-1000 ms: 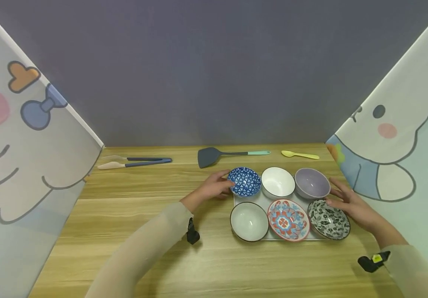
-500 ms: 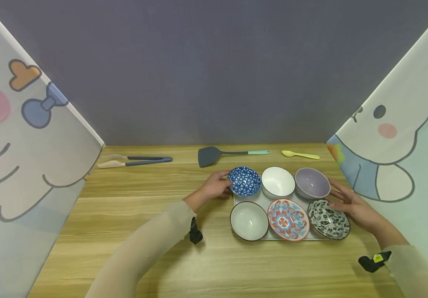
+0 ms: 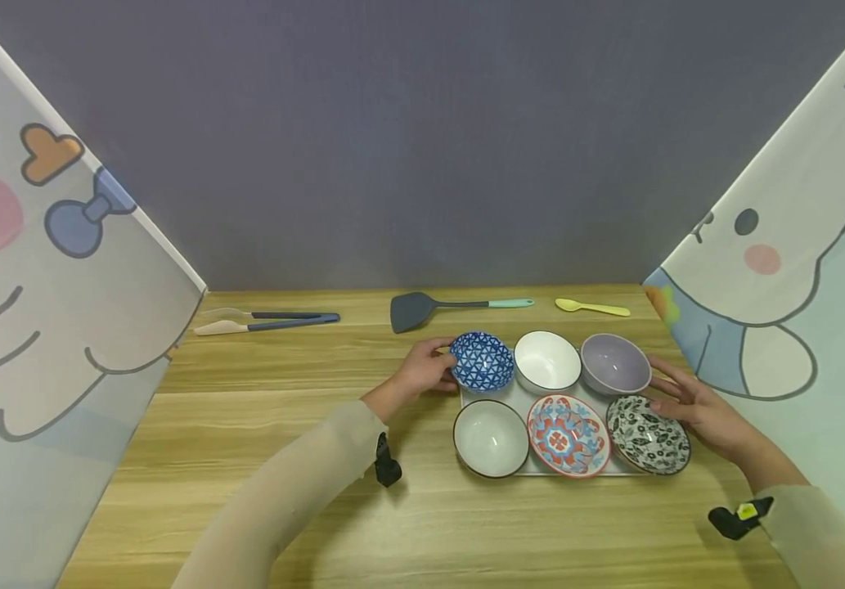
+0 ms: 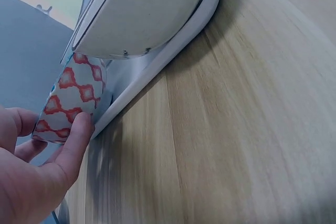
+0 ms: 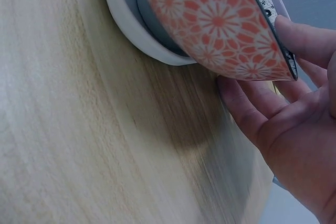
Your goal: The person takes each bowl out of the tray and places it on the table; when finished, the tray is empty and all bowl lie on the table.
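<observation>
The black-and-white floral bowl [image 5: 215, 22] partly hides the right hand [image 5: 294, 119] and runs off the right wrist view's top; the left wrist view crops the left hand [image 4: 39, 169].

Six bowls [image 3: 568, 436]; one each of tray [image 3: 519, 398], tongs [image 3: 293, 323], spatula [image 3: 422, 309], spoon [image 3: 593, 307]

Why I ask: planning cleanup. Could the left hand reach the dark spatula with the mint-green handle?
Probably yes: only bare wood shows between the left hand and the spatula, though that hand pinches the blue-and-white patterned bowl, which likely needs releasing first.
</observation>
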{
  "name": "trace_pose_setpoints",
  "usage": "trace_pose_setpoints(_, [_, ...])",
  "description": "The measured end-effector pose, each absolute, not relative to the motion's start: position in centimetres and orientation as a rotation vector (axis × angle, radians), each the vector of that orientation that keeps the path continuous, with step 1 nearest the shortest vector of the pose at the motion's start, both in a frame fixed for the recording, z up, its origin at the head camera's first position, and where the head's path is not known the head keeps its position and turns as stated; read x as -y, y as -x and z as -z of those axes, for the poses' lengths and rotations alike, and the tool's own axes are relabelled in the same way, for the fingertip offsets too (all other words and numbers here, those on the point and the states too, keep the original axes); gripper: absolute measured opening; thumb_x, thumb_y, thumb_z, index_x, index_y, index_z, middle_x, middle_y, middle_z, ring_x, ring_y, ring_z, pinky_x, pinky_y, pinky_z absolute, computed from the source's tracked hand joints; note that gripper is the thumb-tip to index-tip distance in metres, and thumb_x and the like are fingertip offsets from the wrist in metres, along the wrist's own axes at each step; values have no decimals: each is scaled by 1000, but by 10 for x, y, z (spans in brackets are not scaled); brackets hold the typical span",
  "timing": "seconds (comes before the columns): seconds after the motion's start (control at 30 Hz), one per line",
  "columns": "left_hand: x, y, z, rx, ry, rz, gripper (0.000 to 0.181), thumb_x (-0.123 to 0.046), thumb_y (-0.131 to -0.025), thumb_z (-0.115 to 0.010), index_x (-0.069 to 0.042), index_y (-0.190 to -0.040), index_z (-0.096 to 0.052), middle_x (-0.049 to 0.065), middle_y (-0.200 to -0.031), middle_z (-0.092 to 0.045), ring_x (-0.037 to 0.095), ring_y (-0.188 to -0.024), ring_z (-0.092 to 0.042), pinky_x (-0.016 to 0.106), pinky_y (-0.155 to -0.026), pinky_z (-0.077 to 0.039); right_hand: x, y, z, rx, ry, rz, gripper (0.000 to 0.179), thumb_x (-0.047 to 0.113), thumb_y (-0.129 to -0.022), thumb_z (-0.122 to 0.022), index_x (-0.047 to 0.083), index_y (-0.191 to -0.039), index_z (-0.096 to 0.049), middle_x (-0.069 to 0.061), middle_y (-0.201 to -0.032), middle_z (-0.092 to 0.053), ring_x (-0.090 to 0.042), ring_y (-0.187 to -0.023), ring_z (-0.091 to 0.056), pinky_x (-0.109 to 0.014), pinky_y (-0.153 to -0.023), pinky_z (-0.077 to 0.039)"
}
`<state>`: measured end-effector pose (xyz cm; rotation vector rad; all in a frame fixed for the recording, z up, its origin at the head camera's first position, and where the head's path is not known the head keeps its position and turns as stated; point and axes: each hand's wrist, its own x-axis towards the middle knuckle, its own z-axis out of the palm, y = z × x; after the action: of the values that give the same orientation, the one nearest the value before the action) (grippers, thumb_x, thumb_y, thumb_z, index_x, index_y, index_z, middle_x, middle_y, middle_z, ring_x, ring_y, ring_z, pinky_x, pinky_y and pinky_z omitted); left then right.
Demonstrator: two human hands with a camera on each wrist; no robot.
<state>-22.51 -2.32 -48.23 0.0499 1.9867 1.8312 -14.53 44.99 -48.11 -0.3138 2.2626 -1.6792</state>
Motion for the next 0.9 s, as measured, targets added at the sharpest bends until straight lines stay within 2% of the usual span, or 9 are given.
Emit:
trace_pose_setpoints(0.13, [25,223,483,-1983,-52,-1850,53,-3,-99,-54,-6,-152,-49,29,-117,-67,19,-73,-70,50,-82,-65,-450,147,481,-2253,321,1682,81,-1,-101,-57,12,-166,-11,24,-143,-43,14,-122,-51,-15,-94,-54])
trace_pose_setpoints(0.23, [26,222,481,-1979,-37,-1864,53,-2,-98,-54,-6,-150,-51,29,-114,-68,19,-73,-71,48,-81,-65,-450,148,480,-2261,300,1658,80,0,-102,-57,14,-166,-12,21,-145,-43,15,-122,-50,-15,-94,-54])
trace_pose_setpoints(0.33, [29,220,477,-1962,-17,-1883,52,-3,-98,-54,-6,-150,-51,29,-112,-68,19,-72,-71,45,-79,-66,-449,149,477,-2271,252,1616,77,6,-104,-56,18,-167,-12,-6,-159,-40,16,-121,-50,-13,-94,-51])
trace_pose_setpoints(0.4, [31,220,475,-1945,-7,-1906,53,-3,-97,-55,-6,-150,-51,29,-112,-69,20,-71,-71,44,-77,-66,-448,150,475,-2274,224,1584,74,12,-106,-54,21,-167,-13,-26,-164,-26,18,-120,-49,-11,-94,-49])
trace_pose_setpoints(0.47, [34,219,472,-1932,0,-1928,53,-3,-97,-55,-6,-150,-51,28,-112,-70,20,-70,-72,45,-77,-66,-447,151,473,-2274,220,1568,71,15,-108,-51,21,-167,-13,-37,-163,-16,18,-119,-48,-10,-94,-47])
trace_pose_setpoints(0.57, [42,217,467,-1930,10,-1952,54,-3,-95,-56,-6,-149,-52,28,-112,-71,19,-70,-73,45,-77,-66,-447,151,471,-2260,257,1571,67,15,-109,-48,17,-167,-14,-24,-164,-28,18,-121,-48,-9,-94,-46])
trace_pose_setpoints(0.73, [61,213,467,-1948,24,-1948,52,-3,-96,-55,-5,-149,-52,27,-113,-71,20,-72,-73,43,-76,-66,-443,153,471,-2232,337,1607,64,10,-109,-47,12,-165,-17,23,-146,-45,16,-122,-50,-7,-95,-44])
trace_pose_setpoints(0.8, [69,211,469,-1955,32,-1942,53,-3,-97,-55,-5,-149,-51,28,-115,-70,20,-73,-73,43,-77,-67,-441,154,471,-2242,368,1604,63,9,-108,-48,9,-165,-19,28,-141,-46,15,-123,-51,-7,-96,-45])
trace_pose_setpoints(0.9, [82,208,472,-1954,56,-1938,54,-4,-97,-55,-4,-150,-50,29,-117,-69,21,-74,-73,44,-79,-66,-438,154,471,-2310,404,1552,61,10,-108,-49,5,-163,-24,23,-142,-49,13,-124,-52,-10,-96,-47])
